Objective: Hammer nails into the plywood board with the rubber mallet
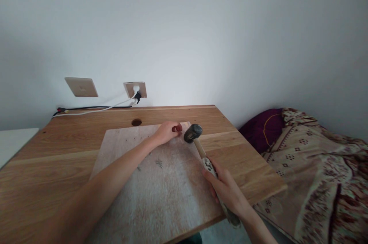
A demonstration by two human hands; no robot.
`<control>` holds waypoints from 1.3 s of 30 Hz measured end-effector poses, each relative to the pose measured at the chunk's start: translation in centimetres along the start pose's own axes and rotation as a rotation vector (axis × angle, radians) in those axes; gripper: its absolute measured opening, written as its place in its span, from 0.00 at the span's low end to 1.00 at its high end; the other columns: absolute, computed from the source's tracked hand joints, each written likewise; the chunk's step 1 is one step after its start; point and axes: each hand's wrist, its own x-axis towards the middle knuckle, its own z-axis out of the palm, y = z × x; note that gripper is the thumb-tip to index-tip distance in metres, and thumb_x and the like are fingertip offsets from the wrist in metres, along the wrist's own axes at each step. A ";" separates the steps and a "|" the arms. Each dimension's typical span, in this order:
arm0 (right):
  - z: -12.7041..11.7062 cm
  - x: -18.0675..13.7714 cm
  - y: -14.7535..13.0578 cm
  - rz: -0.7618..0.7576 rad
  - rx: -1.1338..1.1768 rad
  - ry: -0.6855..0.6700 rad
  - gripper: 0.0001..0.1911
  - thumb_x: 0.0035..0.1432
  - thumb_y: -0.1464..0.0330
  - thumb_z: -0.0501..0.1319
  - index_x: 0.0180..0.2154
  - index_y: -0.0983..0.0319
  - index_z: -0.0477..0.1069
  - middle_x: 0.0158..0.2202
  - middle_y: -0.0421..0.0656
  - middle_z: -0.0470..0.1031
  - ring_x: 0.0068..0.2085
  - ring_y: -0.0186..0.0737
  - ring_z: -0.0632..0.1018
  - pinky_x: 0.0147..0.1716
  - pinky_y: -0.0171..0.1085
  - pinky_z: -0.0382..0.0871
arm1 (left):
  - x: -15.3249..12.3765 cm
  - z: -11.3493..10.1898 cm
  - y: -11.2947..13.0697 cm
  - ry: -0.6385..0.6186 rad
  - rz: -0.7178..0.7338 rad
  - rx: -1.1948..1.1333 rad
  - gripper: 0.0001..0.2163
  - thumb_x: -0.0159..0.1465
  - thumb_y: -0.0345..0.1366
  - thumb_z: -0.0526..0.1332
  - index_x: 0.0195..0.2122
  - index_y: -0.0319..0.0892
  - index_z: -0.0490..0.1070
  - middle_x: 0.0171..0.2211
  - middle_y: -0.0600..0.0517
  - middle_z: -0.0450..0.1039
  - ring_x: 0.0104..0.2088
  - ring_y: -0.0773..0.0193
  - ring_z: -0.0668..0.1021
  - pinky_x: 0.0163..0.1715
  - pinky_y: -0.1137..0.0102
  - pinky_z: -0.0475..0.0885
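Observation:
A pale, worn board [161,182] lies on a wooden desk [57,148]. My right hand [227,190] is wrapped round the handle of a hammer [198,144], whose dark head hangs just above the board's far right corner. My left hand [168,132] rests on the board's far edge right beside the hammer head, fingers pinched together on something too small to make out. Several small dark marks or nails [158,163] dot the board's middle.
The desk has a round cable hole [136,122] near its back edge. Two wall plates [81,87] sit above it, one socket [135,89] with plugs and cables running left. A patterned blanket [316,175] and a dark purple cushion [263,127] lie to the right.

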 end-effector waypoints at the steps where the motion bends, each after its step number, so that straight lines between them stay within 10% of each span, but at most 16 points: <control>1: -0.1 0.2 -0.3 -0.028 -0.023 0.015 0.32 0.66 0.55 0.55 0.65 0.66 0.62 0.15 0.30 0.64 0.15 0.37 0.68 0.15 0.32 0.61 | 0.0 0.0 0.0 0.001 -0.008 -0.012 0.04 0.58 0.28 0.67 0.35 0.39 0.80 0.29 0.52 0.79 0.30 0.64 0.78 0.32 0.72 0.69; 16: 0.6 2.2 -3.7 -0.306 -0.300 0.104 0.25 0.65 0.62 0.53 0.59 0.65 0.71 0.45 0.52 0.83 0.46 0.53 0.83 0.45 0.43 0.73 | -0.7 -2.7 0.8 -0.094 0.023 0.003 0.15 0.54 0.25 0.63 0.43 0.39 0.75 0.38 0.48 0.80 0.35 0.60 0.80 0.36 0.69 0.72; 22: 0.3 1.5 -2.6 -0.220 -0.228 0.101 0.28 0.65 0.60 0.57 0.63 0.64 0.70 0.32 0.45 0.82 0.33 0.48 0.83 0.31 0.38 0.73 | -5.2 -8.7 2.8 -0.469 0.106 0.314 0.07 0.50 0.29 0.65 0.31 0.44 0.73 0.31 0.53 0.74 0.31 0.60 0.74 0.31 0.69 0.65; 39: -0.1 0.8 -0.9 -0.052 -0.084 0.060 0.34 0.66 0.54 0.57 0.66 0.64 0.65 0.16 0.32 0.67 0.16 0.38 0.72 0.16 0.32 0.64 | -9.7 -8.9 3.1 -0.408 0.151 0.400 0.11 0.49 0.21 0.62 0.28 0.45 0.71 0.30 0.55 0.70 0.32 0.61 0.74 0.32 0.68 0.64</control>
